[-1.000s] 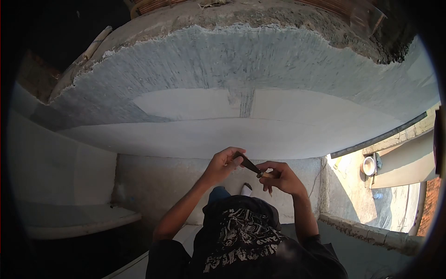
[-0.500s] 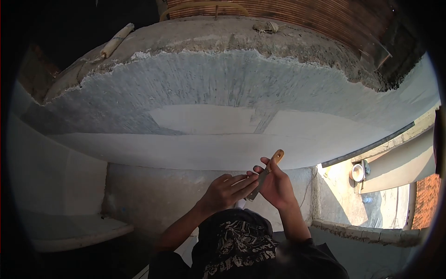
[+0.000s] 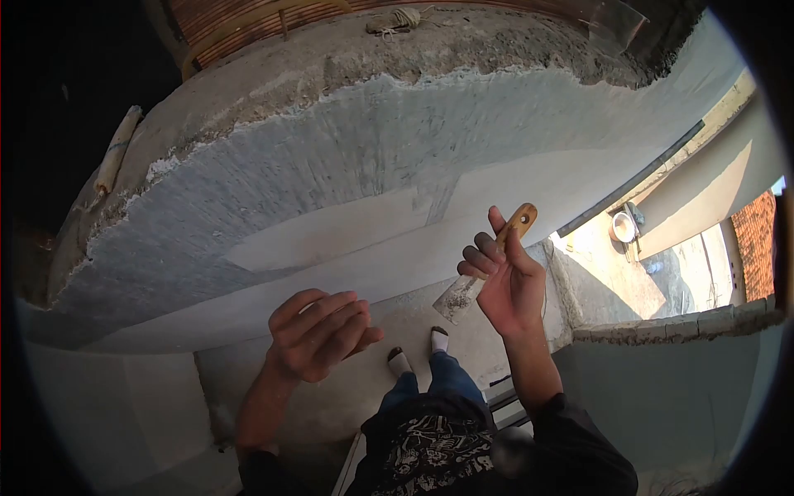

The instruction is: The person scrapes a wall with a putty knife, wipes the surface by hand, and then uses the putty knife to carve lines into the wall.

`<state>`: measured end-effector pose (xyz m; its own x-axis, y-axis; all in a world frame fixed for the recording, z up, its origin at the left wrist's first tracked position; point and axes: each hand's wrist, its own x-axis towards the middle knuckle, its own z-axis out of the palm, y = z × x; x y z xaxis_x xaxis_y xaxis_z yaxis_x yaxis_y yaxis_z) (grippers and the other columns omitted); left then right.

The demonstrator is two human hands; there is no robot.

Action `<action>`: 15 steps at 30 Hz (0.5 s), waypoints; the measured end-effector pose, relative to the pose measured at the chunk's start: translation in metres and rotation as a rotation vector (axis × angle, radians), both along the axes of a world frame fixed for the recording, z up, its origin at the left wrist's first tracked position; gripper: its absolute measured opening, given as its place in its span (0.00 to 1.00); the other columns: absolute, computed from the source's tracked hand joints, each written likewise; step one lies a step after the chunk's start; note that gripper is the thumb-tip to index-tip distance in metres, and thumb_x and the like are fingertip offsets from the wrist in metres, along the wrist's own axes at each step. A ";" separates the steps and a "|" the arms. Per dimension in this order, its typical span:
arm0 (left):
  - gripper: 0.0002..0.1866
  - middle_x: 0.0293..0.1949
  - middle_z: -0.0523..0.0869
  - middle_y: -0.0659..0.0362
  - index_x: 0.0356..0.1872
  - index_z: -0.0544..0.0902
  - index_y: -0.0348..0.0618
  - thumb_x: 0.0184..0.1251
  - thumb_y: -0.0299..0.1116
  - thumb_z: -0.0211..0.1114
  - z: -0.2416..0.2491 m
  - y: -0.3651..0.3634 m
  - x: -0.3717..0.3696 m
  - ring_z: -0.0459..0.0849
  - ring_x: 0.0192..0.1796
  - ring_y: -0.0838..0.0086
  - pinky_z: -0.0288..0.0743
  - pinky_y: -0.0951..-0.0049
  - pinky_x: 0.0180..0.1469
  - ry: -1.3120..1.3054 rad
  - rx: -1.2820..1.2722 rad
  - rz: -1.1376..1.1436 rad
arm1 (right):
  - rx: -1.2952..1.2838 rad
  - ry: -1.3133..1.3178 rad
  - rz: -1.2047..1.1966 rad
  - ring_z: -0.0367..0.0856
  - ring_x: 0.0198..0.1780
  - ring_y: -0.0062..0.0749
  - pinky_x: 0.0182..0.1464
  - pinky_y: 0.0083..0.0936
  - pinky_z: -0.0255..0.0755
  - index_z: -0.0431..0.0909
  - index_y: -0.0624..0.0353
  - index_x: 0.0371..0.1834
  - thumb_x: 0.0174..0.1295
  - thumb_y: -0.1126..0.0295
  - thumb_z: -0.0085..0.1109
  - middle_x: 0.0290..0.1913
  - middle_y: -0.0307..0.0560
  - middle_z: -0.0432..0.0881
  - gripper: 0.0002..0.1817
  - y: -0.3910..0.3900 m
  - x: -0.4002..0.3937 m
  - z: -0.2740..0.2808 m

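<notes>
A putty knife [image 3: 457, 301] with a wooden handle and a smeared metal blade is in my right hand [image 3: 514, 285]. The fingers wrap round the handle. Its handle end sticks up past my thumb, and the blade slants down to the left. My left hand [image 3: 321, 332] is raised apart from the knife, over the floor near the wall. Its fingers are curled and pressed together with the thumb below; anything inside them is hidden. Before me stands a wall [image 3: 331, 157] with grey streaky plaster and smooth white patches.
Along the wall's rough top lie a roller-like cylinder [image 3: 120, 149] and a bundle of cord [image 3: 399, 20]. My feet stand on the concrete floor [image 3: 347, 322]. Past a low ledge [image 3: 678, 329] on the right, a white bucket [image 3: 623, 226] stands on lower, sunlit ground.
My left hand has left the blade and moved left, its fingers curling. My right hand has lifted the putty knife slightly up and right. The view has tilted, and my feet now show.
</notes>
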<state>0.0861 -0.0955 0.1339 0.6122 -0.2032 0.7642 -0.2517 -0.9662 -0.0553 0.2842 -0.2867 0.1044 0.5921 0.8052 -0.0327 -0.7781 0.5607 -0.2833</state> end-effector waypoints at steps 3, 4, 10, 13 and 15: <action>0.17 0.32 0.89 0.62 0.33 0.83 0.44 0.65 0.49 0.70 0.006 0.001 0.011 0.87 0.34 0.73 0.75 0.71 0.33 0.108 -0.226 -0.027 | 0.043 0.001 -0.085 0.61 0.31 0.23 0.39 0.24 0.59 0.71 0.55 0.57 0.79 0.59 0.39 0.27 0.34 0.64 0.16 -0.001 -0.008 0.009; 0.18 0.31 0.89 0.63 0.33 0.83 0.44 0.66 0.50 0.69 0.006 -0.003 0.013 0.87 0.34 0.73 0.74 0.70 0.33 0.169 -0.338 -0.036 | 0.057 -0.021 -0.129 0.61 0.30 0.23 0.38 0.24 0.59 0.71 0.55 0.55 0.79 0.58 0.38 0.27 0.34 0.64 0.16 0.000 -0.014 0.013; 0.13 0.33 0.90 0.57 0.43 0.81 0.33 0.73 0.36 0.62 -0.043 -0.087 0.022 0.86 0.35 0.78 0.76 0.76 0.37 0.670 -1.519 -0.292 | 0.161 -0.090 -0.150 0.59 0.27 0.21 0.34 0.24 0.58 0.68 0.53 0.38 0.78 0.53 0.36 0.23 0.33 0.61 0.18 0.007 -0.040 0.018; 0.13 0.34 0.91 0.54 0.42 0.82 0.32 0.75 0.34 0.59 -0.038 -0.088 0.014 0.87 0.33 0.79 0.78 0.77 0.36 0.644 -1.493 -0.219 | 0.154 -0.113 -0.168 0.58 0.25 0.21 0.33 0.24 0.56 0.64 0.52 0.33 0.77 0.51 0.36 0.22 0.33 0.60 0.19 0.009 -0.047 0.019; 0.13 0.35 0.91 0.53 0.41 0.82 0.31 0.76 0.34 0.57 -0.037 -0.086 0.008 0.88 0.33 0.78 0.80 0.77 0.36 0.644 -1.446 -0.207 | 0.150 -0.152 -0.181 0.57 0.24 0.21 0.32 0.24 0.55 0.64 0.51 0.33 0.76 0.51 0.37 0.22 0.32 0.60 0.19 0.010 -0.051 0.018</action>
<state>0.0937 -0.1815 0.0966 0.9495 0.3134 0.0158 0.0021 -0.0567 0.9984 0.2333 -0.2765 0.1222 0.7161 0.6747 0.1791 -0.6162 0.7315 -0.2919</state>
